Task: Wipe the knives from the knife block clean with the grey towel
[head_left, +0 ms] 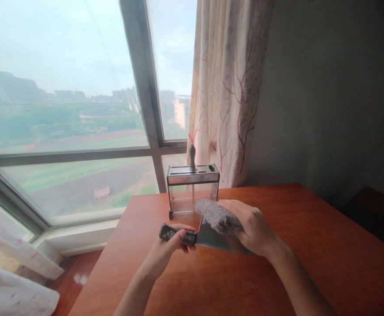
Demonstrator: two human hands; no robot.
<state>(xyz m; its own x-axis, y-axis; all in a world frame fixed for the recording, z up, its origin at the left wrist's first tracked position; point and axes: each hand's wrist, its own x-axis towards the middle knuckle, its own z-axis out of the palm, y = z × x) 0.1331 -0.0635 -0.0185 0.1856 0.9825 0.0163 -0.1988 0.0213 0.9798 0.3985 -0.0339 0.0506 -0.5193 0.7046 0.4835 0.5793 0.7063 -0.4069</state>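
Note:
My left hand (176, 239) is closed around the dark handle of a cleaver (213, 239). Its wide metal blade points to the right above the table. In my right hand (253, 224) is a bunched grey fluffy cloth (220, 217), pressed against the upper side of the blade. The cloth and the fingers hide much of the blade. Just beyond the hands stands a clear-sided knife block (193, 177) with a dark frame. One grey-handled tool (192, 157) sticks up out of its slotted top, with a thin rod visible inside.
The brown wooden table (277, 281) reaches to the window side and ends on the right near a dark piece of furniture (370, 215). A patterned curtain (231, 87) hangs behind the knife block. Large windows (63, 87) fill the left, with another curtain (10, 281) at lower left.

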